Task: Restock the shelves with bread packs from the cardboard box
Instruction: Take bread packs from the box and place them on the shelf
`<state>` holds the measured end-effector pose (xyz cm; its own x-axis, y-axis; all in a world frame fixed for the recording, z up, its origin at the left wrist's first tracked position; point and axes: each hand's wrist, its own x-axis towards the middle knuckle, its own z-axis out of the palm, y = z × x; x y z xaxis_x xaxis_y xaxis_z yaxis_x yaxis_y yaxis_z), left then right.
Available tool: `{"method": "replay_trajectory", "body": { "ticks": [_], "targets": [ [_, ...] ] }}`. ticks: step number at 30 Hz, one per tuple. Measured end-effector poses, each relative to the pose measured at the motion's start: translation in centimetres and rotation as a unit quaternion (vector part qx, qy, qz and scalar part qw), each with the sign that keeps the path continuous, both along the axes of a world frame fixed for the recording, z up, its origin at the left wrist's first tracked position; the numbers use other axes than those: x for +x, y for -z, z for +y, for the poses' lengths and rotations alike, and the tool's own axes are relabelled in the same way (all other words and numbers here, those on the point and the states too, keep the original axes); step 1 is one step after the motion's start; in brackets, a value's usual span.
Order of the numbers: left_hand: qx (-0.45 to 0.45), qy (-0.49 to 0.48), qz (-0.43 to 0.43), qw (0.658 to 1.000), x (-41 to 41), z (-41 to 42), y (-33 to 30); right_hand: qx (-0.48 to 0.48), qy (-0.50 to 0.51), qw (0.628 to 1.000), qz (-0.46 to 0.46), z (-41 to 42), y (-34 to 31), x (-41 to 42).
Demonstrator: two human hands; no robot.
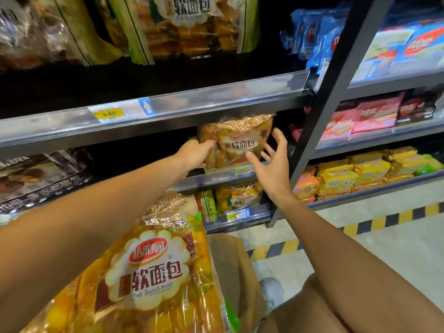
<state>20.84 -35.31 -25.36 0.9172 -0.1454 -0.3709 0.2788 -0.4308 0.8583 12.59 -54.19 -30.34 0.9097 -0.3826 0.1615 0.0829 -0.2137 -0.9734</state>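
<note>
Counting two orange bread packs: one on the shelf (216,179), one (153,272) under the left forearm. Left hand (195,155) grips the shelf pack (240,138); right hand (274,159) just beside it, fingers spread wide, holding nothing.

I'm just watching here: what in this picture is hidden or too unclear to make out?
Head view only:
- Cardboard box: mostly hidden behind the near bread pack; what it holds cannot be seen.
- Left hand grip: fingertips hidden against the shelf bread pack.
- Back of the middle shelf: too dark to see.
- Top-left packs: blurred, cut off by the edge.
- Lower price tag: too small to read.
</note>
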Motion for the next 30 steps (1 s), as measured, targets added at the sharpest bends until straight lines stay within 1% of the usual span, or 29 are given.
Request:
{"method": "replay_trajectory", "body": {
  "ticks": [2,4,6,8,9,10,11,12,13,14,16,18,19,20,22,25,27,30],
  "targets": [
    [-0.003,-0.029,0.015,0.999,0.6,-0.4,0.1,-0.065,-0.008,0.998,-0.007,-0.2,0.7,0.3],
    [-0.008,-0.033,0.021,0.999,0.8,-0.8,-0.3,-0.136,-0.025,0.990,-0.003,-0.2,1.0,0.7],
    [-0.031,-0.043,0.029,0.998,1.4,-1.2,-0.6,-0.214,-0.046,0.975,0.031,0.0,0.9,1.2],
    [-0.028,-0.041,0.022,0.999,1.2,-1.3,-1.0,-0.293,-0.041,0.954,0.050,0.5,0.7,1.6],
    [0.005,-0.041,0.013,0.999,1.0,-1.1,-1.0,-0.318,-0.035,0.946,0.053,0.7,0.7,1.8],
    [0.066,-0.023,-0.007,0.998,0.9,-0.7,-0.9,-0.336,-0.029,0.940,0.051,0.7,0.9,1.8],
    [0.156,0.017,-0.047,0.986,0.3,-0.1,-1.1,-0.353,-0.020,0.934,0.047,0.5,1.1,1.8],
    [0.253,0.066,-0.102,0.960,-0.4,0.6,-1.3,-0.370,-0.013,0.928,0.043,0.3,1.3,1.6],
    [0.339,0.116,-0.166,0.919,-1.3,1.2,-1.5,-0.386,-0.009,0.922,0.040,0.0,1.6,1.3],
    [0.400,0.163,-0.229,0.873,-2.1,1.7,-1.8,-0.402,-0.005,0.915,0.035,-0.2,1.8,1.1],
    [0.474,0.243,-0.329,0.779,-3.3,2.1,-2.0,-0.430,0.001,0.903,0.020,-0.8,2.1,0.8],
    [0.538,0.304,-0.395,0.680,-3.8,2.1,-1.4,-0.464,-0.007,0.886,-0.001,-1.2,2.4,0.8],
    [0.566,0.327,-0.405,0.639,-3.9,1.9,-1.0,-0.483,-0.016,0.876,-0.010,-1.3,2.6,0.7],
    [0.586,0.342,-0.398,0.618,-3.9,1.7,-0.8,-0.499,-0.025,0.866,-0.015,-1.3,2.8,0.7],
    [0.624,0.354,-0.348,0.604,-4.0,1.0,-0.1,-0.525,-0.039,0.850,-0.003,-1.1,3.1,0.7],
    [0.669,0.336,-0.295,0.594,-3.6,-0.1,1.3,-0.567,-0.045,0.822,0.042,-0.9,3.3,1.1],
    [0.687,0.318,-0.273,0.594,-3.4,-1.1,2.0,-0.593,-0.044,0.802,0.058,-1.0,3.2,1.7],
    [0.696,0.301,-0.235,0.608,-2.9,-2.5,2.3,-0.624,-0.028,0.779,0.061,-1.2,3.0,2.9]
  ]
}}
